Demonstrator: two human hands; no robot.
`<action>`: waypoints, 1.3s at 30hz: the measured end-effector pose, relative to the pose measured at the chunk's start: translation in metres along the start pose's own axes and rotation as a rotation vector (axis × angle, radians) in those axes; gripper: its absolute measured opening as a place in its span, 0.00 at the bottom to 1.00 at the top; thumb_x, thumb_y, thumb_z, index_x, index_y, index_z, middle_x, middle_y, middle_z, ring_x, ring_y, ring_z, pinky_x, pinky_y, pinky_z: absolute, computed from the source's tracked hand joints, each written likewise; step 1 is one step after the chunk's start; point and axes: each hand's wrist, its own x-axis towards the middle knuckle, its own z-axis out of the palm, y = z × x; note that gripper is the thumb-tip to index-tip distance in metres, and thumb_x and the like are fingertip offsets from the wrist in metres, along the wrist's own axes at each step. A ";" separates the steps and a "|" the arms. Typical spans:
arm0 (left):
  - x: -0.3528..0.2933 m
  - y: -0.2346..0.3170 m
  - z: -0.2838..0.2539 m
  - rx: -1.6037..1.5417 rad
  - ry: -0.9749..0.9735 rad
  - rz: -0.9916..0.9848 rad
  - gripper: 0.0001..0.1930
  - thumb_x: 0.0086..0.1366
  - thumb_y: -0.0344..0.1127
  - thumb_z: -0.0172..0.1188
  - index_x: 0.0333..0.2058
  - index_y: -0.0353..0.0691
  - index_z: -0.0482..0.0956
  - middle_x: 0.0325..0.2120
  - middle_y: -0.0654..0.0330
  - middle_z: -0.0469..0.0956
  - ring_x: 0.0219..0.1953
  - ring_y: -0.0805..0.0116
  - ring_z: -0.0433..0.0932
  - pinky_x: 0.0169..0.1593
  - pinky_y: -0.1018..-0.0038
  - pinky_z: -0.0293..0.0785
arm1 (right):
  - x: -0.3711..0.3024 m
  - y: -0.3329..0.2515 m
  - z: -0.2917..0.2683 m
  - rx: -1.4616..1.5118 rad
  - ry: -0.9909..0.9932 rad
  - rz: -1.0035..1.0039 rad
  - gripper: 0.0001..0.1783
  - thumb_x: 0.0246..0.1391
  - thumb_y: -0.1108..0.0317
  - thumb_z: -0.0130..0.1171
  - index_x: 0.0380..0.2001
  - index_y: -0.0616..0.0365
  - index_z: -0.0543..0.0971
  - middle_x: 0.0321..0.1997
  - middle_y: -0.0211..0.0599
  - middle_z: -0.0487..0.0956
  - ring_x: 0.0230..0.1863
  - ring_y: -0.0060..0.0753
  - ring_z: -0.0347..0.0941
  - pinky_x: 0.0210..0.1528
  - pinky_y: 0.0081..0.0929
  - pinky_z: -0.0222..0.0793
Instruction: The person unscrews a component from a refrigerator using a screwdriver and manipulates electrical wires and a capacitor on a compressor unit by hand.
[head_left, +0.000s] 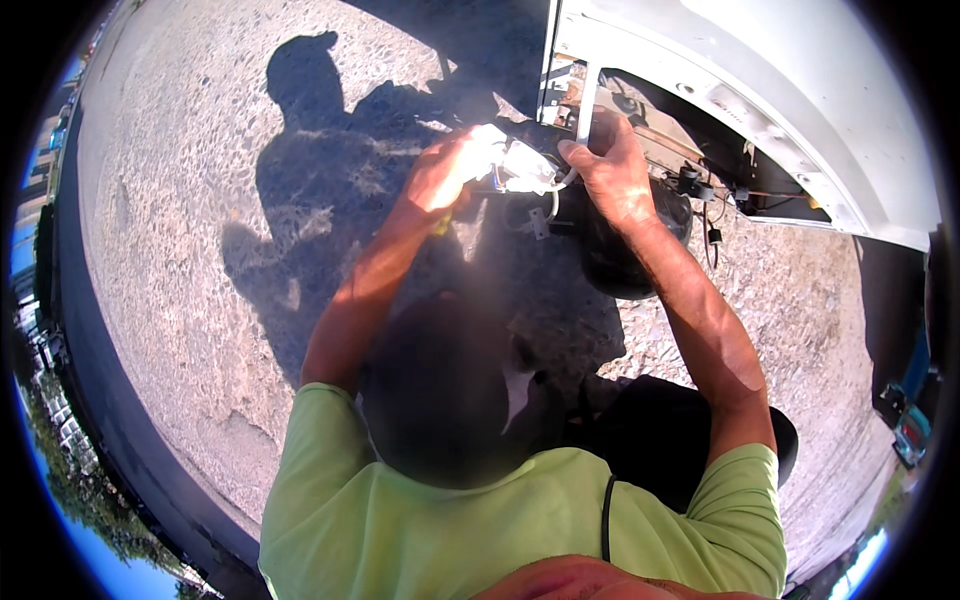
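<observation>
Over pebbly concrete [170, 220], white cable [571, 179], curved

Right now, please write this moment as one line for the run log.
left grip: at white box, contact obscured by glare | right grip: on white cable | nearby: black rounded vessel, white cabinet

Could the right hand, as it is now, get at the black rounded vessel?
Probably yes: the black rounded vessel lies close to the right hand, and its near side looks unobstructed. However, the hand seems occupied with a white cable and may need to release it first.
</observation>
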 end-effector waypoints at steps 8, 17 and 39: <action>-0.010 0.016 0.024 -0.046 0.003 0.108 0.23 0.78 0.50 0.52 0.51 0.35 0.82 0.34 0.64 0.82 0.30 0.79 0.74 0.35 0.77 0.70 | -0.028 -0.052 0.012 -0.713 0.057 -0.627 0.21 0.47 0.51 0.73 0.39 0.51 0.84 0.44 0.38 0.77 0.51 0.46 0.72 0.53 0.49 0.66; -0.025 0.029 0.046 0.067 0.027 0.199 0.23 0.78 0.51 0.51 0.50 0.35 0.81 0.32 0.63 0.81 0.31 0.77 0.75 0.36 0.77 0.71 | -0.027 -0.038 0.031 -0.864 0.045 -0.510 0.27 0.45 0.49 0.71 0.43 0.56 0.78 0.43 0.40 0.80 0.54 0.46 0.73 0.54 0.53 0.64; 0.002 0.017 0.004 -0.026 -0.249 0.111 0.25 0.79 0.54 0.46 0.47 0.36 0.81 0.24 0.58 0.82 0.16 0.72 0.73 0.21 0.75 0.67 | -0.016 -0.054 -0.027 -0.579 -0.324 -0.405 0.11 0.58 0.69 0.63 0.44 0.60 0.81 0.37 0.49 0.86 0.36 0.52 0.84 0.43 0.43 0.79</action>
